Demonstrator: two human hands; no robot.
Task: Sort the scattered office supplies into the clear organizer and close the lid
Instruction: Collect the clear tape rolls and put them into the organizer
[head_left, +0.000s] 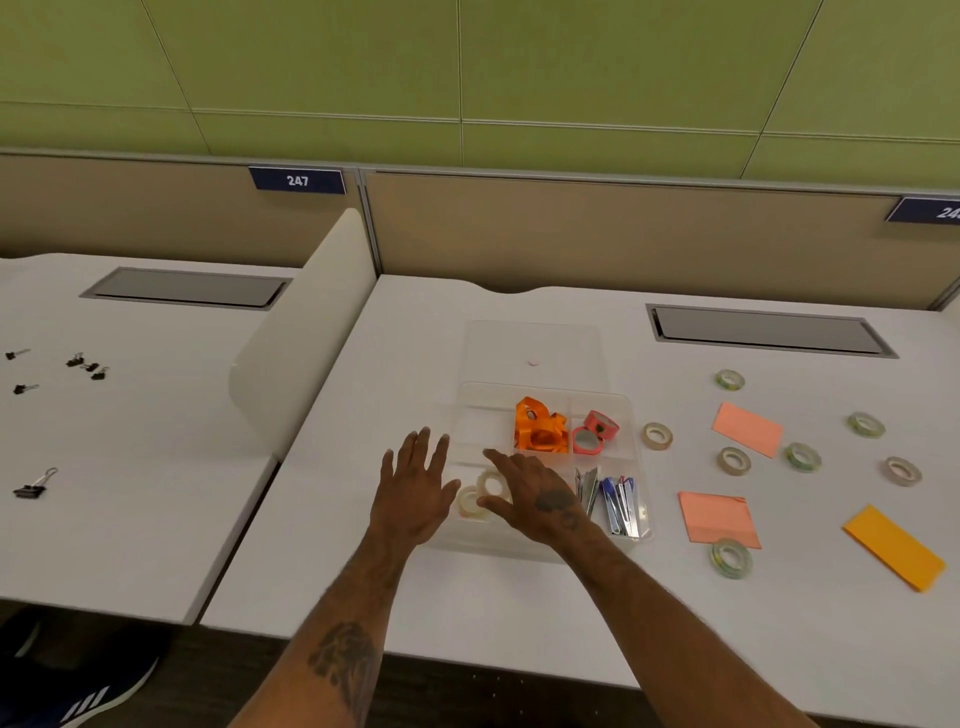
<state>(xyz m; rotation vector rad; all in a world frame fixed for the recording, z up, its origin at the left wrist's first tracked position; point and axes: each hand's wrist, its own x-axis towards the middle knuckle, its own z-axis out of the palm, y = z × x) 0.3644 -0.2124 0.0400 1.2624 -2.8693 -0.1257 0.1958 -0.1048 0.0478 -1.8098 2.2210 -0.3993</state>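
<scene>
Mid-sort. My left hand (413, 483), right hand (535, 501) both released, fingers straight, at organizer (640, 467) front-left cell. Next: I reach right for loose tape rolls (657, 435) on counter (467, 597); lid (535, 338) last.

The right hand (540, 501) covers the near middle of the clear plastic organizer (483, 421), half hiding two pale tape rolls (469, 503). At the right edge the blue number plate (930, 210) is cut off after "24"; a dark striped shoe (78, 696) runs off lower left.
</scene>
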